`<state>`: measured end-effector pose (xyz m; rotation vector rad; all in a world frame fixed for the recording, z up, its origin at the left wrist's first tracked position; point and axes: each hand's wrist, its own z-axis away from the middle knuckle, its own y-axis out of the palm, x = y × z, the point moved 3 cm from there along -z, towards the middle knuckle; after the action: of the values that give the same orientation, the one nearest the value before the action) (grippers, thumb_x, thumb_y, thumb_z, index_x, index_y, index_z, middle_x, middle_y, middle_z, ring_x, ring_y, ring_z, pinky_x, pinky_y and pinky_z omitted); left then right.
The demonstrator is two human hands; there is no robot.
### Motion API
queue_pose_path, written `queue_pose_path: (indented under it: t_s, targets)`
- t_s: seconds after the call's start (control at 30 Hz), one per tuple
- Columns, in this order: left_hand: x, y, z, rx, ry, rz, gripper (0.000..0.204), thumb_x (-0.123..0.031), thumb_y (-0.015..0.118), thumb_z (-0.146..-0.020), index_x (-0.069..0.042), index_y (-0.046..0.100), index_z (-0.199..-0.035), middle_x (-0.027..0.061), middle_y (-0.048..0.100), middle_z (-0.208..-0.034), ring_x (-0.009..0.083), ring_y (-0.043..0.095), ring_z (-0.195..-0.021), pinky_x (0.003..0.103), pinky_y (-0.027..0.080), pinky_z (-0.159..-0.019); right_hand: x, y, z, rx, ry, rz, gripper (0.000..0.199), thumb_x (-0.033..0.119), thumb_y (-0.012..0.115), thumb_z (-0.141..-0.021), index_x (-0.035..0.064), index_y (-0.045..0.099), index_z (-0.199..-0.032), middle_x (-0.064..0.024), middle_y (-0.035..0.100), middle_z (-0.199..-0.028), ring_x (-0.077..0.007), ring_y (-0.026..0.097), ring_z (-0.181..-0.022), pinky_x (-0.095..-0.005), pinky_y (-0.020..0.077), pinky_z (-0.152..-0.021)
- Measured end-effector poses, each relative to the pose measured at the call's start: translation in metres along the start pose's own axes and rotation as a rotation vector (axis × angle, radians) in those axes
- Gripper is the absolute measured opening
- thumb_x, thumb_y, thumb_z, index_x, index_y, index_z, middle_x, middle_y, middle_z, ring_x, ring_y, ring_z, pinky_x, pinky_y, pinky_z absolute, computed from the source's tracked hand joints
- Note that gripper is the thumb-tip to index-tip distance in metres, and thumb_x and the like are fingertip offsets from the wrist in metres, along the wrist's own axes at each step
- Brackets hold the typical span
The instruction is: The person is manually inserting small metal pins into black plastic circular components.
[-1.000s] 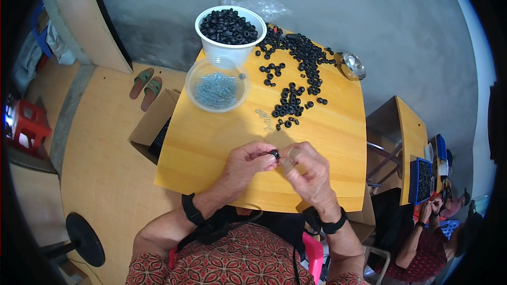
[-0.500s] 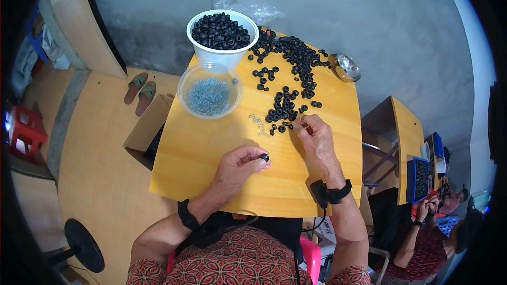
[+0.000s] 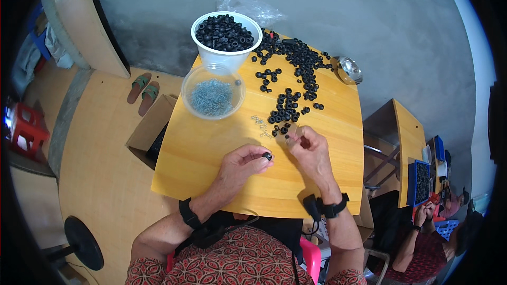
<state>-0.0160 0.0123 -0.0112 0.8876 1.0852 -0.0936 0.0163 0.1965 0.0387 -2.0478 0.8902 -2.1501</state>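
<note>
My left hand (image 3: 240, 168) pinches a round black cap (image 3: 267, 156) between thumb and fingers, its opening showing. Up and to the right of it, my right hand (image 3: 310, 153) has thumb and forefinger closed on a small black piece (image 3: 287, 136), too small to make out its exact kind. Just beyond lie loose black caps (image 3: 288, 104) in a cluster. Left of these, several small metal springs (image 3: 260, 123) are scattered on the wooden table (image 3: 211, 148). A clear round tub (image 3: 186, 100) at the left holds many more small springs.
A white bucket (image 3: 222, 59) heaped with black caps stands at the far edge, beside a spread pile (image 3: 301, 55) of them. A shiny metal bowl (image 3: 349, 69) sits at the far right corner. A cardboard box (image 3: 145, 132) is left of the table. Another person (image 3: 422, 237) works at right.
My right hand has drawn back slightly toward me and left from the cap cluster, with the small black piece in its fingertips. My left hand keeps its cap nearly still.
</note>
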Motion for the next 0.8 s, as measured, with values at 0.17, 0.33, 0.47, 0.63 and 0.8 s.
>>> queue_pose_path:
  t_s: [0.17, 0.33, 0.47, 0.63, 0.8]
  targets:
    - [-0.005, 0.008, 0.0, 0.041, -0.032, 0.146, 0.022, -0.005, 0.062, -0.093, -0.001, 0.061, -0.114, 0.0087, 0.066, -0.107, 0.0158, 0.064, -0.1, 0.029, 0.052, -0.091, 0.015, 0.014, 0.03, 0.076, -0.183, -0.074, 0.012, -0.002, 0.072, -0.078, 0.0011, 0.065, -0.088, -0.0023, 0.057, -0.085, -0.0098, 0.049, -0.072, -0.0229, 0.0437, -0.064]
    - [-0.005, 0.01, 0.0, 0.066, 0.023, 0.049, 0.021, -0.005, 0.063, -0.091, 0.0, 0.063, -0.112, 0.0067, 0.067, -0.106, 0.0128, 0.063, -0.098, 0.027, 0.051, -0.09, 0.045, 0.012, 0.043, 0.017, -0.301, 0.176, 0.014, -0.004, 0.069, -0.077, -0.001, 0.065, -0.09, -0.0085, 0.059, -0.083, -0.0176, 0.058, -0.071, -0.0281, 0.0483, -0.064]
    - [-0.007, 0.016, 0.004, 0.07, 0.02, 0.031, 0.021, -0.006, 0.065, -0.091, 0.0, 0.064, -0.111, 0.0059, 0.067, -0.105, 0.0113, 0.062, -0.096, 0.026, 0.051, -0.089, 0.055, 0.008, 0.049, 0.032, -0.324, 0.256, 0.012, -0.006, 0.066, -0.079, -0.0034, 0.065, -0.091, -0.0132, 0.061, -0.082, -0.0239, 0.064, -0.073, -0.0332, 0.0518, -0.064]
    - [-0.002, 0.019, 0.006, 0.08, -0.026, 0.032, 0.021, -0.006, 0.065, -0.091, 0.0, 0.065, -0.111, 0.0062, 0.067, -0.105, 0.0117, 0.063, -0.095, 0.026, 0.052, -0.089, 0.049, 0.001, 0.053, 0.082, -0.227, 0.217, 0.012, -0.007, 0.064, -0.079, -0.0027, 0.065, -0.091, -0.013, 0.063, -0.083, -0.0214, 0.063, -0.07, -0.0313, 0.0515, -0.063]
    - [0.002, 0.021, 0.007, 0.078, -0.038, 0.06, 0.021, -0.007, 0.064, -0.091, 0.0, 0.065, -0.111, 0.0079, 0.068, -0.105, 0.014, 0.064, -0.097, 0.028, 0.053, -0.089, 0.043, -0.002, 0.055, 0.059, -0.207, 0.209, 0.013, -0.008, 0.064, -0.079, -0.0013, 0.066, -0.09, -0.0094, 0.064, -0.083, -0.0139, 0.06, -0.068, -0.0268, 0.0495, -0.063]
